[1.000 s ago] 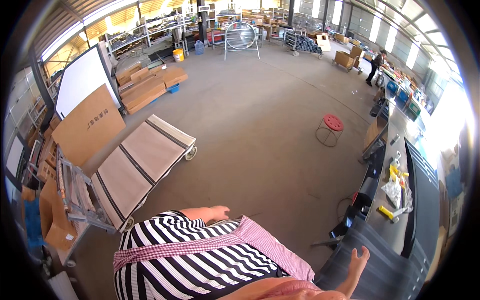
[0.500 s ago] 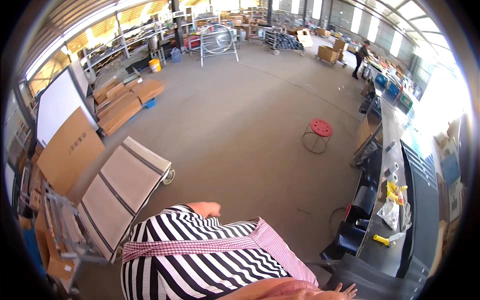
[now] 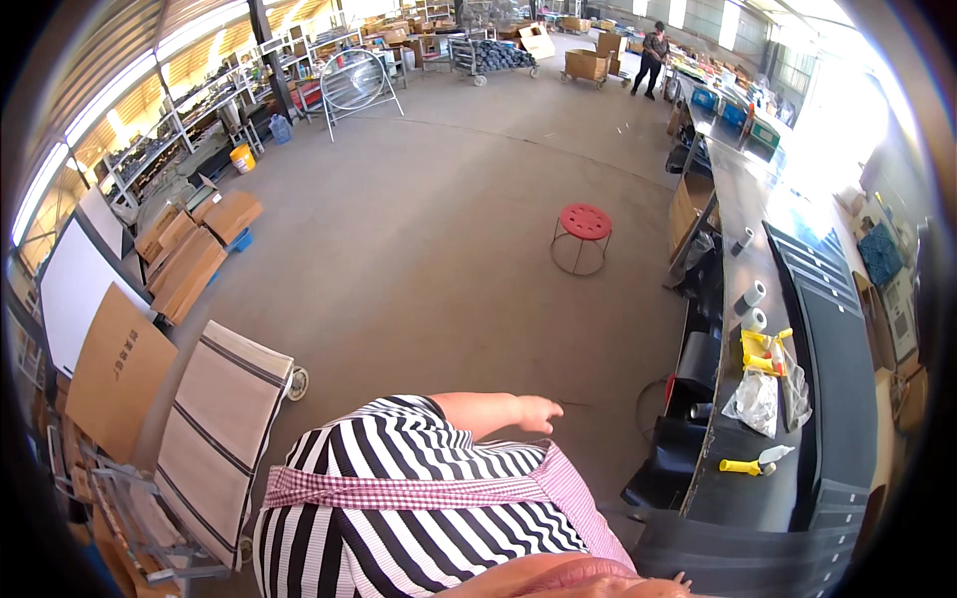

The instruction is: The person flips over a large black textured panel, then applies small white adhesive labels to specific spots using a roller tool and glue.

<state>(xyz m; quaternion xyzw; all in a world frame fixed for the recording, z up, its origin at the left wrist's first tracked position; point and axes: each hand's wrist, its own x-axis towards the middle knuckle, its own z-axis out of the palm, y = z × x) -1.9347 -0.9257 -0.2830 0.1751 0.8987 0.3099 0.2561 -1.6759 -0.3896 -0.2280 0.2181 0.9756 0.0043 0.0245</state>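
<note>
One loose left hand, one right hand mostly hidden

Toward five o'clock from the view's middle, the left hand extends over the floor, fingers relaxed and released. Farther out that way, only fingertips of the right hand show at the lower edge; I cannot tell whether it grips anything. Near them, between four and five, is a dark sheet at the near end of a bench. On the bench lie a yellow-handled tool at four and white rolls at three. A red stool stands at two.
</note>
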